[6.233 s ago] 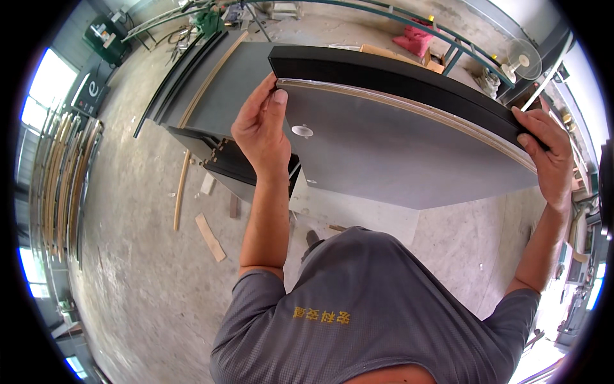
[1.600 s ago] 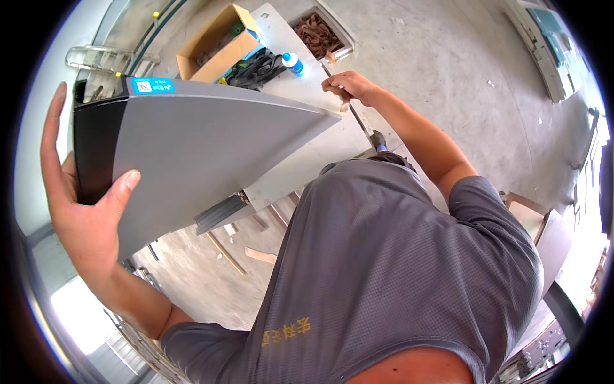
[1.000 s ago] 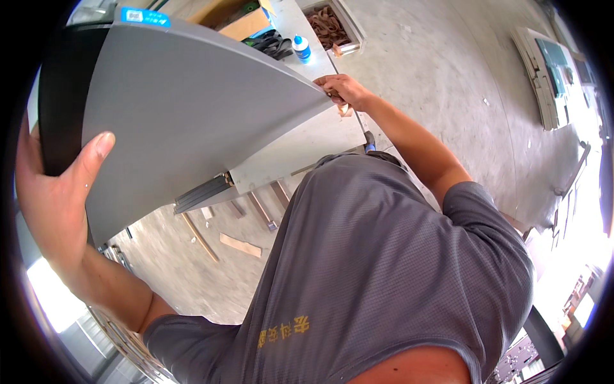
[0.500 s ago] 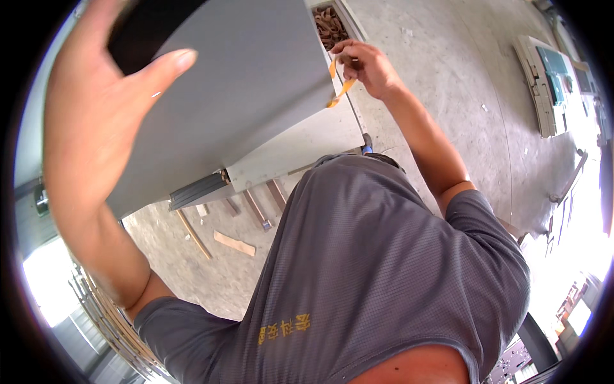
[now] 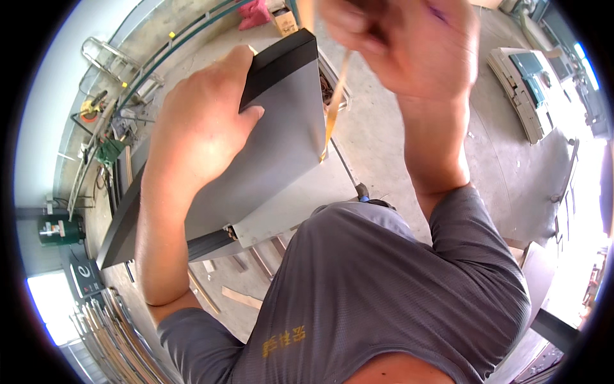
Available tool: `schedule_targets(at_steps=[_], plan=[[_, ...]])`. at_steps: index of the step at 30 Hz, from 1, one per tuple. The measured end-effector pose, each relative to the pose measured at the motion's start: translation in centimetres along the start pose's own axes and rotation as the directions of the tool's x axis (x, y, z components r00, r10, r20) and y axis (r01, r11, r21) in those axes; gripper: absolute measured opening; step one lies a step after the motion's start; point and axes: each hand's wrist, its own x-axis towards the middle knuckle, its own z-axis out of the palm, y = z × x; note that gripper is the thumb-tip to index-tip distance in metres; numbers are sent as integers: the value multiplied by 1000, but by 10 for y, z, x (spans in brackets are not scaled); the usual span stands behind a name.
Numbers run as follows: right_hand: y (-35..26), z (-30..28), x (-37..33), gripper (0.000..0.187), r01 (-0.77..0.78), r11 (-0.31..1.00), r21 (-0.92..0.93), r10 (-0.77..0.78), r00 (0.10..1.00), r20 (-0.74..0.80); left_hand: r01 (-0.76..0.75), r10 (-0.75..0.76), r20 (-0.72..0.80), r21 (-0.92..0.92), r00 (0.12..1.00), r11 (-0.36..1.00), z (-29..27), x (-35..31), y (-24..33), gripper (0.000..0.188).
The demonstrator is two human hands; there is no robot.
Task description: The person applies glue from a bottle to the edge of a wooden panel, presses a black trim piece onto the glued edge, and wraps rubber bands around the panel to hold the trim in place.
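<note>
A large grey panel (image 5: 262, 160) with a black edge stands tilted in front of me on a pale board (image 5: 307, 189). My left hand (image 5: 201, 105) is closed over its black upper edge, thumb on the grey face, fingers hidden behind. High on the right is my right hand (image 5: 422, 54), blurred and partly cut off by the top of the picture. From its closed fingers a thin yellow tape-like strip (image 5: 332, 112) runs taut down to the panel's near right corner, where its lower end is still attached.
Behind the panel's right edge sits a container of brown curled strips (image 5: 326, 89). Wooden slats (image 5: 242, 297) lie on the floor under the board. Bundled lengths of trim (image 5: 121, 333) stand lower left; a stack of pale panels (image 5: 521, 96) is far right.
My right hand has risen toward me, drawing the strip out long and straight. The left hand has shifted right and down in view along with the panel's black edge.
</note>
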Motion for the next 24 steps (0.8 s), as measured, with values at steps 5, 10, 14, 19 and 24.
schedule_targets(at_steps=[5, 10, 14, 19, 24], plan=[[19, 28, -34, 24, -269, 924, -272, 214, 953, -216, 27, -28, -40, -23, 999, 999, 4, 3, -7, 44], [15, -37, -107, 29, 15, 515, -857, -352, 915, -195, 214, -197, 127, -136, 972, 967, -2, 14, -2, 59], [72, -59, -81, 47, -30, 554, -832, -294, 928, -230, 266, -249, 124, -143, 960, 953, 2, 21, -7, 70], [108, -55, -49, 40, 85, 587, -805, -379, 908, -181, 130, -153, -631, -82, 761, 988, -37, -66, -65, 52], [111, -55, -44, 32, 113, 476, -872, -464, 875, -140, 285, -446, -830, -540, -334, 792, 35, -246, -174, 34]])
